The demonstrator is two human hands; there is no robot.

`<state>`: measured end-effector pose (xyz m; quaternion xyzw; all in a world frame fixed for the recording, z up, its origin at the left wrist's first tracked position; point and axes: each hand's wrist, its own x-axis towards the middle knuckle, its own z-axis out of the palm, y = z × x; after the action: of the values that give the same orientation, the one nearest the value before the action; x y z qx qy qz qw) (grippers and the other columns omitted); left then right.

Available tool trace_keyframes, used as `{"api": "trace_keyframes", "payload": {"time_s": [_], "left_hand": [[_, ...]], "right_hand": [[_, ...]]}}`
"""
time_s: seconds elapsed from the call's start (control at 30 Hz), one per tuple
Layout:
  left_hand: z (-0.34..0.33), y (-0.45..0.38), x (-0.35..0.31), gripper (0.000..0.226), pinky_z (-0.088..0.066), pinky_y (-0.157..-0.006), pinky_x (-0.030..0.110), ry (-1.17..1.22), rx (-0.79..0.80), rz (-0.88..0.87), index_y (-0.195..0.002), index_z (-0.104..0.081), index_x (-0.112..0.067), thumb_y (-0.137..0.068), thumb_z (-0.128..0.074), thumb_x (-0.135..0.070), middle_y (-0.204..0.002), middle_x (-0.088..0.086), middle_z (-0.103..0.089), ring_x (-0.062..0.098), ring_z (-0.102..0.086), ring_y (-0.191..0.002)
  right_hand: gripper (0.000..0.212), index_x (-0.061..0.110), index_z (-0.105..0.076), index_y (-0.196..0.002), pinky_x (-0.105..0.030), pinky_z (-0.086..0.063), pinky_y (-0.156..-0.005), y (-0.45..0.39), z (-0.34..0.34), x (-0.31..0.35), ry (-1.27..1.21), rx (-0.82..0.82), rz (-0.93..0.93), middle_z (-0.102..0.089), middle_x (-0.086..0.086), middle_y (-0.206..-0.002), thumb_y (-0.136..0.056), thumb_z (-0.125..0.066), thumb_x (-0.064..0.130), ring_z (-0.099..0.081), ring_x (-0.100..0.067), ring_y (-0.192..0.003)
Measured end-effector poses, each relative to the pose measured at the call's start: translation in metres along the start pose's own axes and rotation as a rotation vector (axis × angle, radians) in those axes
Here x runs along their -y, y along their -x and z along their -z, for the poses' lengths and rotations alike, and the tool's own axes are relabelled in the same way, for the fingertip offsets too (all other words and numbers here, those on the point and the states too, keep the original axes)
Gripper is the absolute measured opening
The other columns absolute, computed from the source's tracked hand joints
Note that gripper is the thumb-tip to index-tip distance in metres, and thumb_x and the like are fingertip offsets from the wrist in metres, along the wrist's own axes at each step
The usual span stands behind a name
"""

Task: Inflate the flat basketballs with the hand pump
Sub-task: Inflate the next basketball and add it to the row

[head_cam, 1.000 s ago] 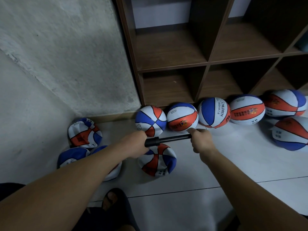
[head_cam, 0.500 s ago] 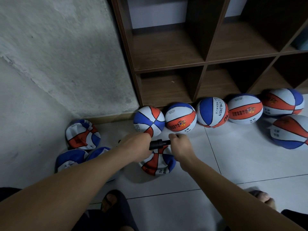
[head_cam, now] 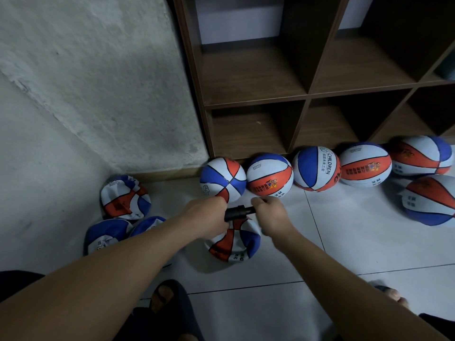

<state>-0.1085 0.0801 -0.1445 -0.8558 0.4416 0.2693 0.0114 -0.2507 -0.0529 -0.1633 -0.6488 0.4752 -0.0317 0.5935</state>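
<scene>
A black hand pump (head_cam: 238, 212) lies sideways between my hands, only a short piece of it showing. My left hand (head_cam: 208, 216) grips its barrel and my right hand (head_cam: 269, 214) grips its handle, pushed in close to the barrel. Just below them a limp red, white and blue basketball (head_cam: 235, 243) lies on the floor; where the pump joins it is hidden. Three more flat basketballs lie at the left: one (head_cam: 125, 198) by the wall and two (head_cam: 105, 236) (head_cam: 147, 223) partly under my left forearm.
Several round basketballs (head_cam: 269, 174) line the foot of a dark wooden cubby shelf (head_cam: 305, 94); another (head_cam: 430, 199) sits at the right. A rough concrete wall (head_cam: 98, 82) closes the left. My sandalled feet (head_cam: 167, 299) rest on the white tile floor (head_cam: 344, 242).
My right hand has pushed the pump handle leftward into the barrel, so the long rod seen a second ago is hidden. My left hand and the flat ball stay put.
</scene>
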Motion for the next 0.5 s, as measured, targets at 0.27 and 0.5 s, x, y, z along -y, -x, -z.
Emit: {"api": "trace_keyframes", "payload": {"time_s": [0.27, 0.5], "left_hand": [[0.003, -0.003, 0.012, 0.017, -0.044, -0.056, 0.034, 0.116, 0.095, 0.048, -0.082, -0.063, -0.015, -0.092, -0.074, -0.023, -0.073, 0.003, -0.059, 0.020, -0.058, -0.062], [0.001, 0.001, -0.002, 0.020, -0.045, -0.053, 0.033, 0.006, 0.015, 0.009, -0.080, -0.060, -0.016, -0.094, -0.072, -0.024, -0.074, 0.004, -0.064, 0.023, -0.063, -0.062]], "right_hand": [[0.015, 0.010, -0.053, -0.094, -0.033, -0.021, -0.051, -0.036, 0.064, -0.024, -0.114, -0.038, -0.144, -0.031, -0.005, -0.068, -0.103, -0.053, 0.022, -0.024, -0.018, -0.055], [0.023, 0.008, -0.058, -0.083, -0.042, -0.039, -0.061, -0.011, 0.012, -0.017, -0.069, -0.201, -0.060, -0.047, -0.007, -0.070, -0.100, -0.052, 0.022, -0.044, -0.027, -0.067]]}}
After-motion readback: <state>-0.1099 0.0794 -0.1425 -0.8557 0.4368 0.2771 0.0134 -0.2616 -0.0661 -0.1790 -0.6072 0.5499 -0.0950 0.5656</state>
